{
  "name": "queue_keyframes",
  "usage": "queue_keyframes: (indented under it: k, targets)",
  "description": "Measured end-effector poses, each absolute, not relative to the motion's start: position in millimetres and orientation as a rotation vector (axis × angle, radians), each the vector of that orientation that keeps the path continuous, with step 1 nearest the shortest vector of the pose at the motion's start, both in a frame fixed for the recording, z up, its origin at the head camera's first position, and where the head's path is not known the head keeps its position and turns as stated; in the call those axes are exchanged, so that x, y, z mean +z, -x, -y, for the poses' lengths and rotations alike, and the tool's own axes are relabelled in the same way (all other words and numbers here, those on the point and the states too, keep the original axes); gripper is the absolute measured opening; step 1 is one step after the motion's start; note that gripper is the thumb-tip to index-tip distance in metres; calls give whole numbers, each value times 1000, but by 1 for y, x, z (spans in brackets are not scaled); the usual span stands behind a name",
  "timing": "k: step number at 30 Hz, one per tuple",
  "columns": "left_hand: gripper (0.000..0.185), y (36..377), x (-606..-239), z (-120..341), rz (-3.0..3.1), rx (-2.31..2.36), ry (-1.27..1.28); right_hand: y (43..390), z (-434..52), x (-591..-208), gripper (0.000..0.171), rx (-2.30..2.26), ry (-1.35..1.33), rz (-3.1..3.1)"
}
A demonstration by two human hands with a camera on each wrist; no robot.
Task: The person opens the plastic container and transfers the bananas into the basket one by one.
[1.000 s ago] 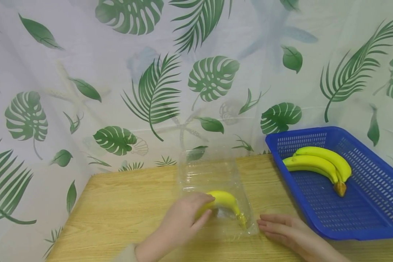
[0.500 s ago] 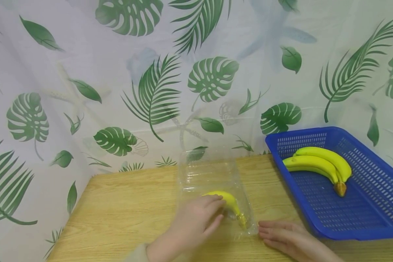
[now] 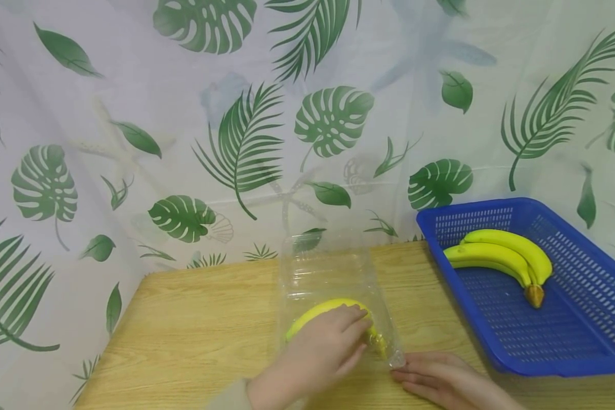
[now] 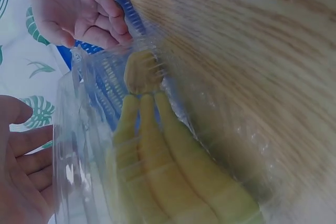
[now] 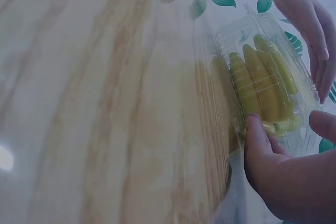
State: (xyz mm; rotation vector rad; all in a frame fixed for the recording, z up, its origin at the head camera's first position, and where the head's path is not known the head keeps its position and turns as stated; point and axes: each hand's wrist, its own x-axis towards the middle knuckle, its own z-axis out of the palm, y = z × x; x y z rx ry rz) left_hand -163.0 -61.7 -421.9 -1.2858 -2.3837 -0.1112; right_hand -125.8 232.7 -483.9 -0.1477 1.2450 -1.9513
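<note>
Left hand: your left hand (image 3: 324, 348) lies with fingers straight over the banana bunch (image 3: 324, 315); it has slid right since a second ago, baring the bunch's left end.
Right hand: your right hand (image 3: 443, 381) has moved left; its fingertips now touch the near right corner of the clear plastic box (image 3: 333, 285), fingers only lightly bent, gripping nothing.
Banana bunch: inside the clear plastic box, in the middle of the bench (image 3: 195, 319), stem end toward your right hand.
Box lid: stands open at the back.
Blue basket (image 3: 584, 341): unchanged at the right, holding a second banana bunch (image 3: 502, 256).
</note>
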Motion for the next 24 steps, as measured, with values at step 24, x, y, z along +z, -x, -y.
queue_keyframes:
  k: [24]
  targets:
    - [42,168,-433,36,2306,27,1437,130,-229,-481,39,-2005,175,-1034]
